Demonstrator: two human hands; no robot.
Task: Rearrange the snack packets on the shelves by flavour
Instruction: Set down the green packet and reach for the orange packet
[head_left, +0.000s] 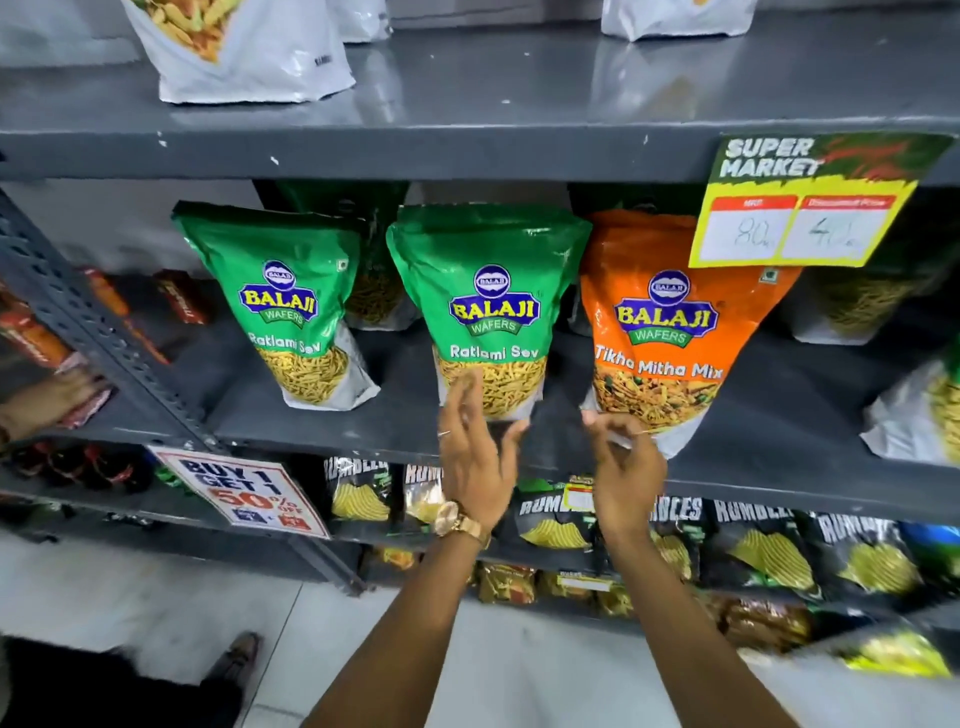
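Grey metal shelving (467, 150) fills the view, its middle shelf carrying three upright Balaji packets along the front edge. At the left stands a green Ratlami Sev packet (291, 306); a second green Ratlami Sev packet (488, 312) stands in the middle, and an orange Tikha Mitha Mix packet (660, 332) is just beside it on the right. More green packets stand behind them in shadow, their labels hidden.

The left hand (478, 452) is open, its fingers spread in front of the middle packet's lower edge — motion blur makes it hard to say whether they touch it. The right hand (626, 457) has its fingers curled at the orange packet's bottom left corner; whether it pinches the packet cannot be told.

A yellow price tag (800, 208) hangs from the upper shelf's lip and covers the orange packet's top right corner. White packets (249, 47) on the top shelf are cut off by the frame. Below, black Rumbles chip bags (758, 551) sit partly behind both forearms, and a "Buy 1 Get 1" sign (239, 491) hangs at the left — its small print is unreadable.
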